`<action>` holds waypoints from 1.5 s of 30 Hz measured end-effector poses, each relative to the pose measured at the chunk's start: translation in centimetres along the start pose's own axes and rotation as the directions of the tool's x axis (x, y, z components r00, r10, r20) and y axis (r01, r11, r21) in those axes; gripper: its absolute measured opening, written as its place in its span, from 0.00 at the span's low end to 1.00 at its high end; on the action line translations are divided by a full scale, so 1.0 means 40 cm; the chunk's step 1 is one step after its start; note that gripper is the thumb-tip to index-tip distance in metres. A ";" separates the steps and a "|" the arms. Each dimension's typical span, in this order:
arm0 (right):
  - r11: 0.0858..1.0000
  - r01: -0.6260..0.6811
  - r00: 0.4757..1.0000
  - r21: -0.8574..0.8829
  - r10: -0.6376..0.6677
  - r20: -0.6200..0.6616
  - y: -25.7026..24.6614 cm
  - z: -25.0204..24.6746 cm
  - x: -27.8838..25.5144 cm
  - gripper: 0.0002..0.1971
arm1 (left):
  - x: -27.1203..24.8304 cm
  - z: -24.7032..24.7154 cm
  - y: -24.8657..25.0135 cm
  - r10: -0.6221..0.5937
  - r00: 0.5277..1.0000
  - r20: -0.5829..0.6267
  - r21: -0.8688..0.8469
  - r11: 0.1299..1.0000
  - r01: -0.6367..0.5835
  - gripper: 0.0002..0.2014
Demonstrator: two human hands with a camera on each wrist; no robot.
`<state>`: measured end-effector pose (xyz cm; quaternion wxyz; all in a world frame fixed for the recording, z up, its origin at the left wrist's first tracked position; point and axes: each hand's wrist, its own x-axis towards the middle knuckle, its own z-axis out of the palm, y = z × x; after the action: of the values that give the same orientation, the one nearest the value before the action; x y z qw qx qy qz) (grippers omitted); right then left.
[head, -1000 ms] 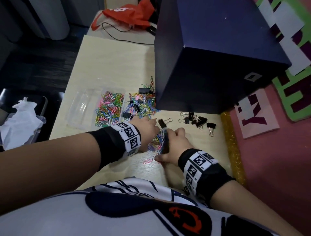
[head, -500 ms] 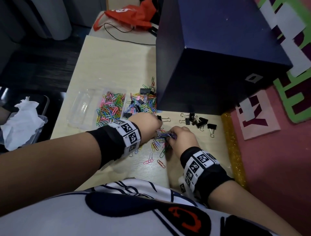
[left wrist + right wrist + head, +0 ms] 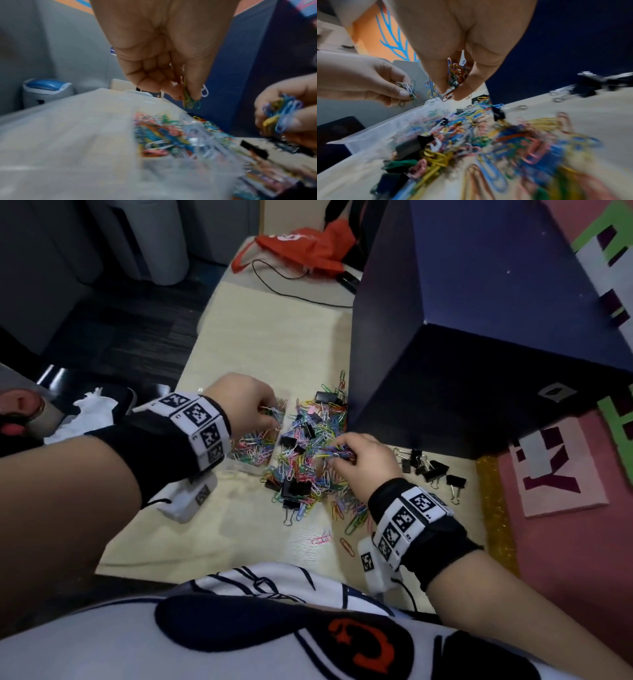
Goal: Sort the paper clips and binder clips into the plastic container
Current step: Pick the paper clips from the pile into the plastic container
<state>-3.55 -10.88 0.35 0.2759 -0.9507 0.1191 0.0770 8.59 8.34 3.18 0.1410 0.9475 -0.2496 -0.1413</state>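
A heap of coloured paper clips [image 3: 310,450] mixed with black binder clips [image 3: 296,487] lies mid-table. Left of it is the clear plastic container [image 3: 251,469], one compartment holding paper clips [image 3: 159,136]; my left wrist hides most of it. My left hand [image 3: 270,416] hovers over that compartment and pinches a few paper clips [image 3: 190,100]. My right hand [image 3: 337,453] is above the heap and grips a bunch of paper clips [image 3: 455,77]. In the right wrist view the left hand [image 3: 402,93] shows with its clips.
A big dark blue box [image 3: 479,344] stands right behind the heap. Several black binder clips [image 3: 428,470] lie apart at its foot on the right. Loose paper clips [image 3: 346,546] lie near the table's front edge. A red bag [image 3: 308,244] and a cable lie at the back.
Both hands were together low at the front, gathering clips. The left hand has moved up and left over the container with clips; the right has lifted a bunch over the heap.
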 end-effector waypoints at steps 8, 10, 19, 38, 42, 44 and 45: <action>0.989 0.140 0.986 -0.051 -0.135 0.095 -0.181 0.021 0.117 0.15 | -0.014 -0.006 -0.082 -0.063 0.996 0.066 -0.042 0.997 0.066 0.18; 0.991 0.132 0.986 -0.018 -0.129 0.100 -0.212 0.023 0.136 0.21 | -0.011 -0.009 -0.092 -0.074 0.997 0.034 -0.029 0.997 0.075 0.16; 0.995 0.093 0.988 -0.039 -0.087 0.131 -0.180 -0.014 0.132 0.15 | -0.004 -0.005 -0.055 0.013 0.997 0.079 0.088 0.996 -0.020 0.08; 0.984 0.115 0.982 -0.133 -0.093 0.166 0.023 0.081 -0.061 0.17 | -0.082 0.130 0.102 0.401 0.800 0.446 0.361 0.737 -0.571 0.13; 0.996 -0.022 0.997 -0.086 0.016 -0.072 0.066 0.042 -0.069 0.13 | -0.087 0.159 0.120 0.393 0.728 0.562 0.321 0.708 -0.630 0.23; 0.987 -0.152 0.975 -0.061 0.139 -0.174 0.099 0.023 -0.068 0.14 | -0.084 0.174 0.131 0.378 0.713 0.591 0.341 0.684 -0.645 0.24; 0.974 -0.227 0.954 -0.029 0.216 -0.210 0.116 0.013 -0.068 0.14 | -0.083 0.180 0.136 0.383 0.716 0.584 0.351 0.675 -0.648 0.22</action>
<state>-7.44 -13.90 -1.86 0.2266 -0.9411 0.2506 0.0116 1.02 4.06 -0.97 -0.1569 0.7698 -0.5699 -0.2406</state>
